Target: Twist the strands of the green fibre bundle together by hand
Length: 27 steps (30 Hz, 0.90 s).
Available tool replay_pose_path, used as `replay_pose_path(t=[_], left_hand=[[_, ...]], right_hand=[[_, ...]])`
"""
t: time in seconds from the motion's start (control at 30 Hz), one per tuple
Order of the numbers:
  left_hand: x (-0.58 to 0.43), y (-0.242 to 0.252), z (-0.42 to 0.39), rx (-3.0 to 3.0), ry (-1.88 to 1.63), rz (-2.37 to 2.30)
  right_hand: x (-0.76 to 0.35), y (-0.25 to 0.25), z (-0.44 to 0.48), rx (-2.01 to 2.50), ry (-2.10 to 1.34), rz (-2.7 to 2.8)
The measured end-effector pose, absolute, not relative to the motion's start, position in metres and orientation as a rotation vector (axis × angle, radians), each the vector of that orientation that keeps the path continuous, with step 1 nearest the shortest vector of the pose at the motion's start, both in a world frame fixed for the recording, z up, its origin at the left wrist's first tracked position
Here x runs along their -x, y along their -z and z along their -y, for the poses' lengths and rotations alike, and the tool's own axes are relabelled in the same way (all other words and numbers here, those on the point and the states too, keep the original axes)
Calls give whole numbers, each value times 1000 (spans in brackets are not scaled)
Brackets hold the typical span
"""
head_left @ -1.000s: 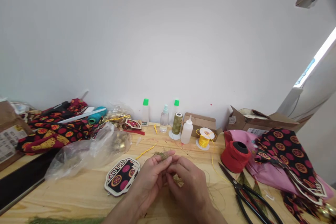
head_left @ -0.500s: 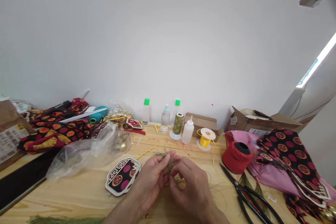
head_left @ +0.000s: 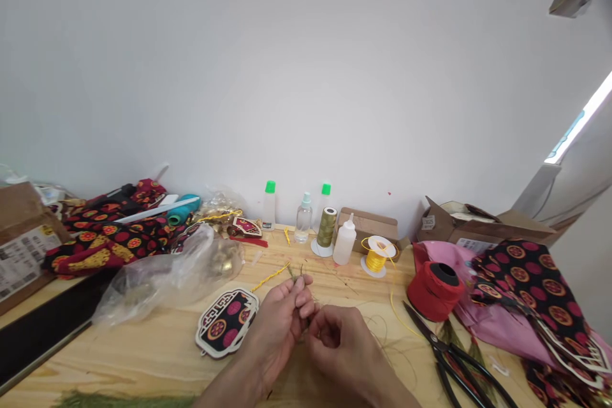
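My left hand (head_left: 282, 315) is closed, thumb against fingers, on a small bundle of olive-green thread (head_left: 295, 273) whose tips poke out above the fingertips. Close against it, my right hand (head_left: 342, 341) is curled in a pinch at the same thread; its fingers mostly hide the strands there. Loose strands curl on the wood to the right of it. Left of my hands lies a flat, cream-framed ornament (head_left: 228, 323) with dark patterned fabric and a yellow twisted cord (head_left: 271, 276). A green fringe (head_left: 124, 400) lies at the near edge.
Black-handled scissors (head_left: 447, 350) and a red thread cone (head_left: 436, 291) are at right. Behind stand a white squeeze bottle (head_left: 345, 242), an olive thread spool (head_left: 327, 227) and a yellow cord spool (head_left: 377, 256). A plastic bag (head_left: 157, 280) and patterned cloth (head_left: 105, 239) lie left.
The thread bundle shows less, now mainly as tips above my left fingers. My right hand has shifted slightly down, its fingers curled tighter. The view has shifted a little.
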<state>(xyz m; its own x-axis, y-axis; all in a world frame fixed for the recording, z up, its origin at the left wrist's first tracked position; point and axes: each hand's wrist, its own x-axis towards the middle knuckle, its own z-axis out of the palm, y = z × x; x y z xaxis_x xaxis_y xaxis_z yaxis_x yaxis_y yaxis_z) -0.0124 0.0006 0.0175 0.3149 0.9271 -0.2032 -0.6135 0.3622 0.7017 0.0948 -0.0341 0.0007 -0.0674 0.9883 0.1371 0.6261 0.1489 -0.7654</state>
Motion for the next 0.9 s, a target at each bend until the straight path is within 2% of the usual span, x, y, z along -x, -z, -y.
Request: replay_pose_path(t=[0.27,0.47,0.9], left_hand=[[15,-21,-1,-627,-1071,-712],[11,-24,7,-863,-924,-706],[12,-20,7,-1065,-599,-613]], right_hand=[[-128,-16,47,1470,-1409,2042],[-135,-30,25,1295,-1054,1530],[-118,-24,27,1065,-1000,1448]])
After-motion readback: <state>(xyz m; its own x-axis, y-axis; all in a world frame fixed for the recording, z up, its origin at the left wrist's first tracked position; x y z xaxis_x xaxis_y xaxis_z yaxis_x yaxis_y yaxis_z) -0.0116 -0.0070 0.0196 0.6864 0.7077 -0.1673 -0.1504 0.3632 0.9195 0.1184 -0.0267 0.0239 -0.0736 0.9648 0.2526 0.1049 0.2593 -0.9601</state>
